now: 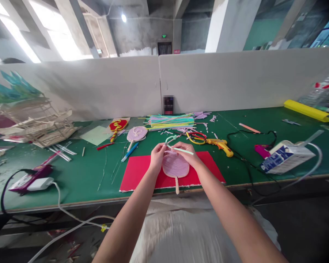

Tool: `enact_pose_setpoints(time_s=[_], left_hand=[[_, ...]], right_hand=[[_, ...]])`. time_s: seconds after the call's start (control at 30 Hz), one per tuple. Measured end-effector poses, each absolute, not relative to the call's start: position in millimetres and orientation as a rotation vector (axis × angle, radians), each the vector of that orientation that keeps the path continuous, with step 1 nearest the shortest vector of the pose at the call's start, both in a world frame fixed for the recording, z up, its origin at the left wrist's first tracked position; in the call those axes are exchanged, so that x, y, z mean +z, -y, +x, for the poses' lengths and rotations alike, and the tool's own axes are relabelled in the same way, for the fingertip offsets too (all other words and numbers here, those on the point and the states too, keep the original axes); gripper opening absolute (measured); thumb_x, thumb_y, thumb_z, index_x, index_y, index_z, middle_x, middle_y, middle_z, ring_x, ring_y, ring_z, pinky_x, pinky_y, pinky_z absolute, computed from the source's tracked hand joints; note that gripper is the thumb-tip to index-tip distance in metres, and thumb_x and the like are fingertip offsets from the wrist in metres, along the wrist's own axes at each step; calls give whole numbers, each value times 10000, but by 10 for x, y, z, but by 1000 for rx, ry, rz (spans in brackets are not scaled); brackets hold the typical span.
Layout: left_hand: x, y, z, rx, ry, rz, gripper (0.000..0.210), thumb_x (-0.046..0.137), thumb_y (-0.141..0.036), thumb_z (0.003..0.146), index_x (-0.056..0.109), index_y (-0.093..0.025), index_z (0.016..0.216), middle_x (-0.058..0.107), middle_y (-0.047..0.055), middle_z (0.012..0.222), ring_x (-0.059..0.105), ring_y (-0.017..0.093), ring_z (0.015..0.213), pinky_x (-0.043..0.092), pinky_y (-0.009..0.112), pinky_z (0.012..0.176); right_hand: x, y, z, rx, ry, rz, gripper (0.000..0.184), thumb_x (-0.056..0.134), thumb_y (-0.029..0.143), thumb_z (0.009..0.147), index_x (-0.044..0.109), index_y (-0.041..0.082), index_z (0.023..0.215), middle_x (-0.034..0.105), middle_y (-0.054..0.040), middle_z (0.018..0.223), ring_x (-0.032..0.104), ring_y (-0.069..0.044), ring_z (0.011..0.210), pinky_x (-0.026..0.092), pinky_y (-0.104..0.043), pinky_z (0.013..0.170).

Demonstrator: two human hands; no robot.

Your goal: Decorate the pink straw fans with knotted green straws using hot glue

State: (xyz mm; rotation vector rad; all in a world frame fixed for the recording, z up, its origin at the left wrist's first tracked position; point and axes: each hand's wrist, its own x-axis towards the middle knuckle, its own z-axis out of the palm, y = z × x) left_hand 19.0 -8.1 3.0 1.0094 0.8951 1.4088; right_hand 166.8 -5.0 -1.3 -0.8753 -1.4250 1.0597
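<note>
L hand [158, 154] + R hand [189, 152] pinching pale-green strip [184, 150] (curled one end), approx. at lilac fan's [175, 166] top edge.

A paddle fan [176, 165] was over a board [138, 171] on the workbench [91, 188], pipe cleaners [171, 121] behind, a glue gun [222, 145] right, a second fan [137, 133] left.

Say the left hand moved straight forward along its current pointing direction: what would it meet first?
Probably the mint-green looped strip just ahead of the left hand; beyond it lies the bundle of coloured strips, though depth is unclear.
</note>
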Motion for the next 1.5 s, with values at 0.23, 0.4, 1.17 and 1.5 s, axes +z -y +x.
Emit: enact_pose_setpoints(time_s=[0.23, 0.4, 1.17, 1.5], left_hand=[[32, 80, 165, 1294, -629, 756, 300, 756, -339, 622, 588, -141, 771, 566, -42, 626, 544, 32, 576, 428, 122, 570], [29, 76, 157, 1250, -558, 752, 278, 747, -324, 647, 551, -154, 748, 548, -52, 640, 534, 25, 577, 434, 124, 584], [19, 108, 191, 1393, -1138, 1693, 112, 520, -213, 792, 551, -165, 696, 557, -10, 631, 564, 107, 597, 432, 224, 615], [0, 125, 200, 1249, -1082, 2102, 150, 469, -83, 748, 525, -172, 641, 512, -3, 680, 490, 120, 654, 379, 225, 620]], right_hand=[[-28, 35, 1668, 1072, 1403, -850, 190, 732, 345, 630, 700, 202, 750, 656, 6, 707, 532, -110, 608, 430, -243, 571], [-4, 44, 1674, 1029, 1437, -876, 198, 718, 364, 641, 693, 195, 740, 646, 2, 704, 530, -115, 606, 431, -247, 560], [39, 47, 1693, 700, 1444, -976, 193, 656, 380, 714, 669, 188, 727, 636, -33, 761, 589, -159, 705, 455, -252, 580], [-57, -5, 1705, 466, 1606, -891, 136, 632, 340, 759, 661, 208, 747, 655, -50, 831, 599, -186, 852, 458, -326, 818]])
